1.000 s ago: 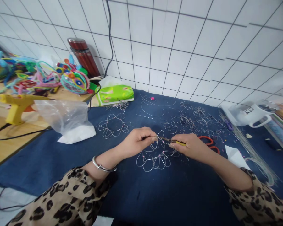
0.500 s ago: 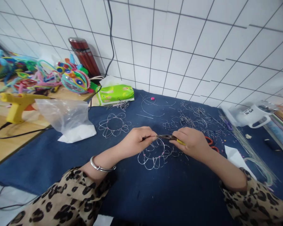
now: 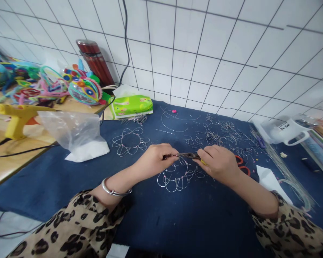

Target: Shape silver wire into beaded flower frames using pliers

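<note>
Since a second ago both hands have drifted a little up the cloth towards the wall, the right one edging closer to the left, and the pliers (image 3: 187,155) now lie nearly level between them instead of slanting down. In the head view the left hand (image 3: 156,157) is curled, thumb and forefinger pinched tight on the upper edge of the wire flower (image 3: 174,177), right where the plier tips meet it. The right hand (image 3: 218,163) is closed around the pliers' handles, a sliver of yellow grip showing under the fingers; whether the tips bite the wire is too small to tell. The wire flower, a ring of looped petals with small pink beads, hangs from that pinch with its lower loops resting on the blue cloth (image 3: 70,193), just in front of both hands. A silver bangle (image 3: 114,188) sits on the left wrist above a leopard-print sleeve. A second wire flower (image 3: 130,141) lies flat on the cloth just beyond the left hand. Red-handled scissors (image 3: 242,165) peek out behind the right hand, with a tangle of loose wire (image 3: 220,138) beyond them. Further left are a plastic bag (image 3: 72,132), a yellow glue gun (image 3: 16,118) and a green tissue pack (image 3: 131,105); a white mug (image 3: 290,130) stands at the far right.
</note>
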Motion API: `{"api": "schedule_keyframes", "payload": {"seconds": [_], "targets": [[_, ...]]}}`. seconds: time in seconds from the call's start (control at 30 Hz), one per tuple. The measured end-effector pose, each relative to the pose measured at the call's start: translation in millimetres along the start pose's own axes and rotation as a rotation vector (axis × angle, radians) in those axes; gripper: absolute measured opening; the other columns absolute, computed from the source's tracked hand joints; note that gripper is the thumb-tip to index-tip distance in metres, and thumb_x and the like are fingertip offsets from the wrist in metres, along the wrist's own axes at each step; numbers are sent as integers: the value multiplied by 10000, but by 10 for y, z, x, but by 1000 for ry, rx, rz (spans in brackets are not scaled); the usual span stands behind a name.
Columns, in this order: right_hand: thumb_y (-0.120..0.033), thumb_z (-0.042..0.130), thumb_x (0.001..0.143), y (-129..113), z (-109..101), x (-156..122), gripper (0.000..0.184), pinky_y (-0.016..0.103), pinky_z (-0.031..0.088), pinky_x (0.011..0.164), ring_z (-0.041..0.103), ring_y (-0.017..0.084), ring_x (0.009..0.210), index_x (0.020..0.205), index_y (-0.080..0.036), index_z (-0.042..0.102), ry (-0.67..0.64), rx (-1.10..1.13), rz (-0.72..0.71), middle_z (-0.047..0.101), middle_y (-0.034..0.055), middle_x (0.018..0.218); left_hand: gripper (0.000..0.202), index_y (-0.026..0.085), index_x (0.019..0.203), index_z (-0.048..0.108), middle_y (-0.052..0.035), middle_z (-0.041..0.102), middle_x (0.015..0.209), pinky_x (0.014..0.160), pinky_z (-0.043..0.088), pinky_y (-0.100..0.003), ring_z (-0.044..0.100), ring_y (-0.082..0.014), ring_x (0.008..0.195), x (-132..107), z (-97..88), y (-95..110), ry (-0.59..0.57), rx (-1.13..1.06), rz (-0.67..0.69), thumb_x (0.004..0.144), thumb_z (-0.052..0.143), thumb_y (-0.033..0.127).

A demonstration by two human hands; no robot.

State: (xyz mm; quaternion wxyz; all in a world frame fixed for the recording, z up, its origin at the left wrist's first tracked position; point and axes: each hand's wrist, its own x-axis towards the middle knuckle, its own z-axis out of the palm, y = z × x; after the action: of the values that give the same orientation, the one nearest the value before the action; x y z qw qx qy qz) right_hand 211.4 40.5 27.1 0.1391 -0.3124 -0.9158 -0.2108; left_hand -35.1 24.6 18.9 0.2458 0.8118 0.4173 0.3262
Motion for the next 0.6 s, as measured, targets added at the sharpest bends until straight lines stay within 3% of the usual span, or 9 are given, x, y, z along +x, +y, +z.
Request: {"api": "schedule_keyframes", "payload": {"seconds": [0.37, 0.6], "targets": [[-363, 490, 871, -70, 70, -16, 232, 289, 359, 632, 492, 150, 706, 943, -174, 604, 13, 26, 37, 603, 47, 788, 127, 166, 798, 663, 8, 606, 676, 551, 387, -218, 521, -83, 597, -6, 25, 3, -28, -64, -135, 820, 562, 241], [-386, 501, 868, -124, 136, -18, 240, 248, 406, 676, 568, 133, 753, 910, -179, 615, -26, 342, 161, 642, 30, 817, 117, 150, 745, 635, 3, 602, 682, 586, 397, -234, 532, -92, 632, -12, 25, 10, 18, 9, -61, 817, 548, 183]]}}
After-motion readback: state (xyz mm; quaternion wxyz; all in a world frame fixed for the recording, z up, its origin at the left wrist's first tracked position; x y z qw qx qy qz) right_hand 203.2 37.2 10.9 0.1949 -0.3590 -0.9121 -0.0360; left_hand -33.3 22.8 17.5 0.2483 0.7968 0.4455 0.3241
